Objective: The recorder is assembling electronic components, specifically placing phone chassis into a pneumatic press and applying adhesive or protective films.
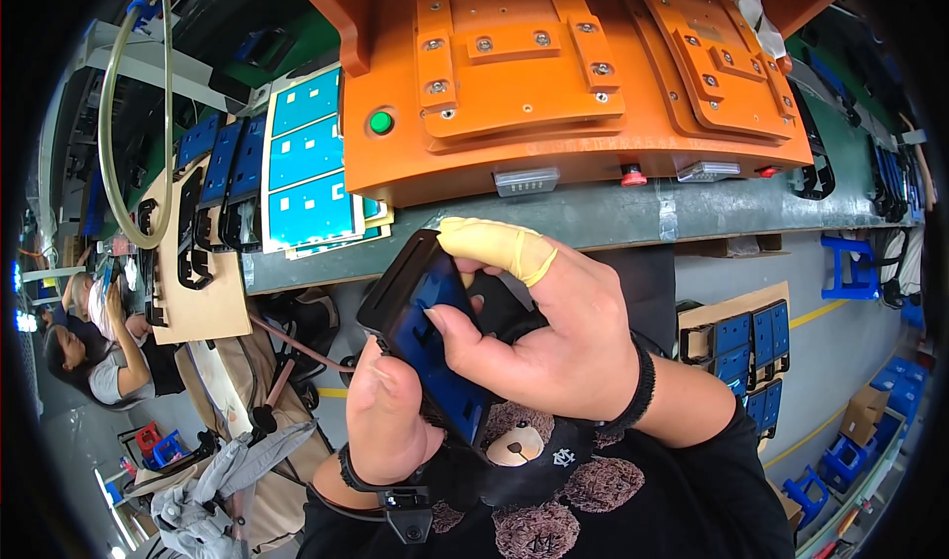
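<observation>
A black plastic panel (398, 292) with a dark blue glossy face is tilted up in front of my chest. My left hand (388, 411) is closed round its lower left side, the thumb along the edge. My right hand (559, 322) pinches it from the right: the index finger, wrapped in a yellow finger cover (499, 247), reaches over the upper corner, and the thumb presses near the blue face. The panel hides most of my left fingers.
Ahead stands an orange machine (514, 94) with a green button (381, 122) on the green bench (583, 213). Blue film sheets (308, 159) lie left of it, beside black frames on cardboard (213, 307). More blue panels (733, 334) sit at right. A person (114, 356) works at far left.
</observation>
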{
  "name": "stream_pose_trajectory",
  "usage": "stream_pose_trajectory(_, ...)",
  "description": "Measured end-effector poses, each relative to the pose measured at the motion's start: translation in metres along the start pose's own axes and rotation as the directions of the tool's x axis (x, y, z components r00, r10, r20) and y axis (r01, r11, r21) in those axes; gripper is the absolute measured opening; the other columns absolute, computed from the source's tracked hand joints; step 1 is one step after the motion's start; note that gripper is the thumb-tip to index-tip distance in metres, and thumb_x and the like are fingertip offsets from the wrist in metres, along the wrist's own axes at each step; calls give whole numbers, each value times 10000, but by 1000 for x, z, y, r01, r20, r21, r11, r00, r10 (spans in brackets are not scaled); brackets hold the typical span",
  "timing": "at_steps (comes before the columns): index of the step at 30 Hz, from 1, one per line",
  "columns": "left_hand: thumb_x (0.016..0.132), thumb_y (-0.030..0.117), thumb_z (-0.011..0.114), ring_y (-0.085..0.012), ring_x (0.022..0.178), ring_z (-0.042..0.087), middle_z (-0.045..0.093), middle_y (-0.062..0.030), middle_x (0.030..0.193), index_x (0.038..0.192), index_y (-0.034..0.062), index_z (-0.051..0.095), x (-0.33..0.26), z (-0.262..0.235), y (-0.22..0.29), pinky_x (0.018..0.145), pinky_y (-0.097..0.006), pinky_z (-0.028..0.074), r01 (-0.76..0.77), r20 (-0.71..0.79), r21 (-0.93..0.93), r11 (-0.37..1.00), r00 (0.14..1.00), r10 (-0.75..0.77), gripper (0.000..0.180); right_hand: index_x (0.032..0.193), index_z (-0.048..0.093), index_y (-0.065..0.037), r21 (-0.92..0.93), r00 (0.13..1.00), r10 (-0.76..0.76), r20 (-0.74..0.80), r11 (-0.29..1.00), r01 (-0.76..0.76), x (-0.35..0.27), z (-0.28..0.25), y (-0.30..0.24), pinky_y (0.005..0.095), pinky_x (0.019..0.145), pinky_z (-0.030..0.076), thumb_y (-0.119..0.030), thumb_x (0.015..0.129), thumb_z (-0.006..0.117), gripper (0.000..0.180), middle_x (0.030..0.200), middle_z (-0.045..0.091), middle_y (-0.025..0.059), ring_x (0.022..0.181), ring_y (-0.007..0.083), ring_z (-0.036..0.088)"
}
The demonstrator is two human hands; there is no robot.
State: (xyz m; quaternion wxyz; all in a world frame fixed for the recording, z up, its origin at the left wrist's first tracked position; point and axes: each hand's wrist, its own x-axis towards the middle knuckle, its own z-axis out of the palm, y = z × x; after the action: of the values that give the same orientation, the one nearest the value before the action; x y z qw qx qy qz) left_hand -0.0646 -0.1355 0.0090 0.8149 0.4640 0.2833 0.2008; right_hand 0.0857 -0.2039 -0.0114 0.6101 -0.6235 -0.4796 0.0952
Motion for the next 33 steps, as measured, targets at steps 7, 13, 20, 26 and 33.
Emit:
stream_pose_trajectory(7, 965, 565, 477, -254, 1246, 524, 497, -164, 1380, 1439, -36, 342, 7, -1, -4, 1056, -409, 422, -39, 64, 14, 999, 997, 38, 777, 1181, 632, -8, 71, 992, 125, 19, 989, -126, 2, -7, -1, 289, 744, 553, -64, 720, 804, 495, 931, 691, 109, 806, 202, 689)
stream_pose_trajectory(13, 1027, 532, 353, -268, 1231, 541, 524, -143, 1361, 1409, -20, 399, 4, -7, -10, 1047, -425, 436, -117, 71, 19, 993, 991, 115, 673, 1140, 649, -28, 83, 997, 58, -40, 995, -55, 1, 2, 1, 305, 697, 551, -109, 735, 806, 442, 938, 674, 128, 742, 230, 660)
stream_pose_trajectory(20, 1028, 523, 362, -282, 1193, 571, 542, -167, 1327, 1406, -23, 391, 7, 4, -10, 1014, -426, 467, -120, 91, -10, 993, 989, 120, 665, 1141, 639, -15, 100, 988, 149, 29, 983, -151, 1, -12, -6, 326, 721, 544, -179, 749, 837, 468, 907, 667, 128, 774, 264, 658)
stream_pose_trajectory(26, 1004, 549, 403, -292, 1217, 557, 531, -194, 1341, 1409, -63, 376, 10, 7, -14, 1049, -429, 439, -87, 103, -10, 996, 991, 88, 735, 1116, 647, -5, 76, 994, 105, -17, 992, -103, 2, -20, -5, 308, 729, 552, -134, 750, 845, 436, 931, 680, 123, 788, 222, 672)
stream_pose_trajectory(33, 1007, 533, 417, -265, 1213, 559, 540, -181, 1326, 1420, -44, 367, 5, 12, -4, 1046, -422, 440, 23, 115, 2, 1000, 993, -23, 712, 1112, 638, -7, 78, 997, 22, -67, 997, -16, 3, -24, -2, 305, 650, 539, -119, 760, 815, 409, 911, 679, 133, 735, 239, 667)
